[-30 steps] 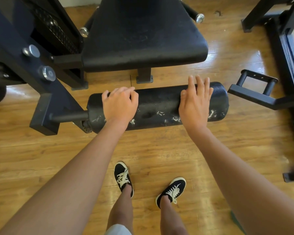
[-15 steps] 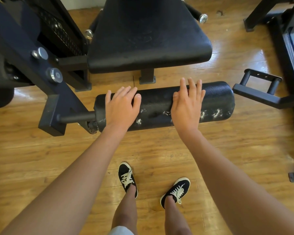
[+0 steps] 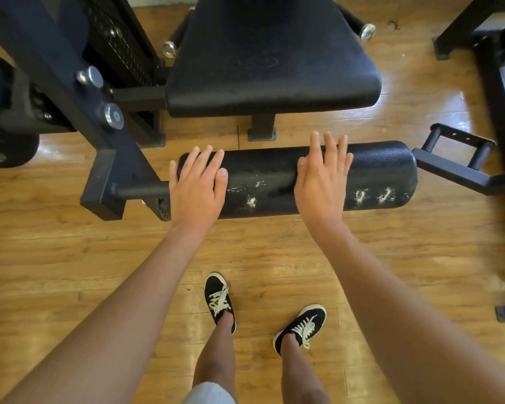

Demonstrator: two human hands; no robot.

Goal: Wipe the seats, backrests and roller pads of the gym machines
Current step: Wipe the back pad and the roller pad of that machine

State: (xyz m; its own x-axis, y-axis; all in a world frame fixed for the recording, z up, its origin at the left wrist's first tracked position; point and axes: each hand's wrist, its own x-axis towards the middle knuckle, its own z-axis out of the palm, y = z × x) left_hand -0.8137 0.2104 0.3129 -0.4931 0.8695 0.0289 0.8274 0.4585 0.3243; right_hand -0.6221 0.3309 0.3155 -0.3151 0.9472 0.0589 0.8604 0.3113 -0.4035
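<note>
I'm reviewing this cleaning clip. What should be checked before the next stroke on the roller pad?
1. Left hand on the roller pad: ok, it lies flat at the pad's left end.
2. Right hand on the pad: ok, flat, right of the middle.
3. Cloth in hand: not ok, none is visible.
4. Pad surface clean: not ok, white marks show along its front.
5. Seat wiped: cannot tell.

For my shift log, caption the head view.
Left hand and right hand lie flat on the scuffed roller pad before the seat.
</note>
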